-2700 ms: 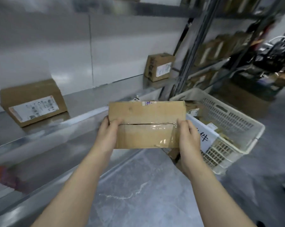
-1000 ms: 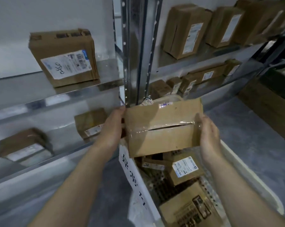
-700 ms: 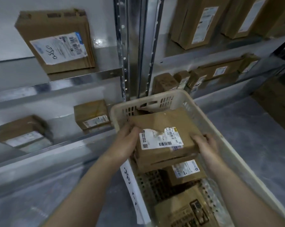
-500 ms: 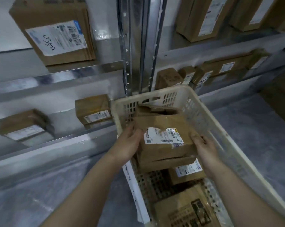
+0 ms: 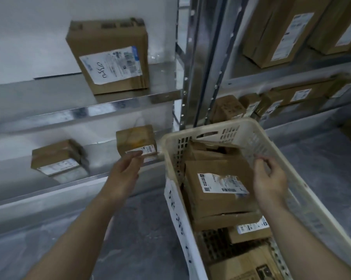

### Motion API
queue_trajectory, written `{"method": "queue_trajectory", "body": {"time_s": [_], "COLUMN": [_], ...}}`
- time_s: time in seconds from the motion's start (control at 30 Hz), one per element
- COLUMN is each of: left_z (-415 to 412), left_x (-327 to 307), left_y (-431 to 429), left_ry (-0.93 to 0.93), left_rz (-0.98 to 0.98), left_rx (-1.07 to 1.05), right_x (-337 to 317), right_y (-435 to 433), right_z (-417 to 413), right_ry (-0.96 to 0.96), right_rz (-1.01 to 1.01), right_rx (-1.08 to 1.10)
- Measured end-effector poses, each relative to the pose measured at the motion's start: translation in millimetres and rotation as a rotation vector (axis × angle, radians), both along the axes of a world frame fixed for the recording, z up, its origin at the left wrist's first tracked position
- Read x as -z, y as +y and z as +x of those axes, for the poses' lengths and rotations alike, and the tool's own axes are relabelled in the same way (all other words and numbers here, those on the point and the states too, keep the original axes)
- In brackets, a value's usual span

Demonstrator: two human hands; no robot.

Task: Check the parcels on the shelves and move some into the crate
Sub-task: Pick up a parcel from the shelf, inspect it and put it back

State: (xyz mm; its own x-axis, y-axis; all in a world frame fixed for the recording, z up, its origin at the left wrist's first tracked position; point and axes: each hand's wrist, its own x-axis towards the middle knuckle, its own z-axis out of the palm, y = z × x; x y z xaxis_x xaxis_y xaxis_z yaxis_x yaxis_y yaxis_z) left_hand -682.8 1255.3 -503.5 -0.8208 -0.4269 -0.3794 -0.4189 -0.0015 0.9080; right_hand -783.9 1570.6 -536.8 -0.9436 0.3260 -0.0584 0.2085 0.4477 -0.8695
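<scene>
The left grip (image 5: 126, 174) is spread loosely, the right grip (image 5: 271, 178) slackly curled; nothing is held. The labelled parcel (image 5: 219, 186) is seen in the crate (image 5: 209, 125), just left of the right grip. Stiff, light cardboard is judged; opposite edges are best clasped.

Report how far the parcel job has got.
Done: a labelled parcel lies on other parcels in the crate.
In hand: nothing. The left hand and right hand are open and empty, the left near a small parcel on the lower shelf.
Left: that one, its neighbour and the big parcel on the upper shelf are not yet crated.
</scene>
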Motion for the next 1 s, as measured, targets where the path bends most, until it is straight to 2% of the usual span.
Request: {"method": "queue_trajectory", "body": {"time_s": [0.17,0.53,0.67,0.83,0.9,1.0], "left_z": [20,99,127,148,154,159], "left_x": [-11,-14,-9,-2,3,19], "left_y": [-67,-231,-293,-359,-381,-406], "left_ry": [0.013,0.023,0.022,0.034,0.039,0.027], "left_rz": [-0.045,-0.067,-0.093,-0.081,-0.084,-0.065], "left_rx": [-0.109,-0.304,-0.362,-0.365,-0.388,-0.422], "right_x": [-21,-23,-23,-16,-15,-1], "right_y": [-73,-257,-321,-398,-428,-468], "right_z": [-10,19,37,48,56,65], "right_ry": [0.214,0.378,0.373,0.326,0.391,0.346], "right_rz": [-0.047,-0.082,-0.125,-0.101,-0.077,-0.174], "right_rx": [-0.111,-0.387,-0.494,-0.525,-0.560,-0.629]}}
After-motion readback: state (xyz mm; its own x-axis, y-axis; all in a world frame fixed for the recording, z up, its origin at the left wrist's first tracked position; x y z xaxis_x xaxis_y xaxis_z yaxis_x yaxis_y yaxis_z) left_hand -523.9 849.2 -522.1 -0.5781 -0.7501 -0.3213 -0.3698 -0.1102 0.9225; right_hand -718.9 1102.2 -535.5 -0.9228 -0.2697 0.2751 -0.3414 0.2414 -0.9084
